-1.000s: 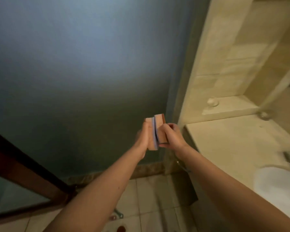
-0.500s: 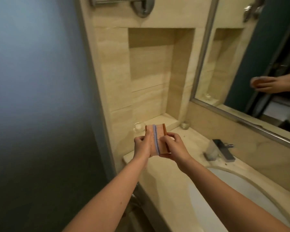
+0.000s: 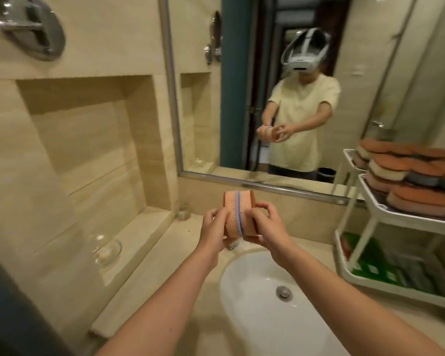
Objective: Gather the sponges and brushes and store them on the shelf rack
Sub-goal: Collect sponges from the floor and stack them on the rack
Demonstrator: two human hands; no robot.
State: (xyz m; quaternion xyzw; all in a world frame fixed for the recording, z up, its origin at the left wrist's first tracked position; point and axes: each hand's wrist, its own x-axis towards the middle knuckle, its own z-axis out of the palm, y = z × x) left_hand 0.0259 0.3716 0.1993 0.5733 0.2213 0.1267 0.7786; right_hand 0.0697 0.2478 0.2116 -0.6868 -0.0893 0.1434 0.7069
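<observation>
both hands (image 3: pixel 244 228) clasp sponges (image 3: pixel 238 217) upright.

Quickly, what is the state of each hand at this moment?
Left hand: closed on the left side of the sponges.
Right hand: closed on the right side of the same sponges.

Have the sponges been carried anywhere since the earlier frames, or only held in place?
Yes. The sponges, pressed between the left hand and right hand, have come from beside the blue wall to above the sink, nearer the shelf rack.
</observation>
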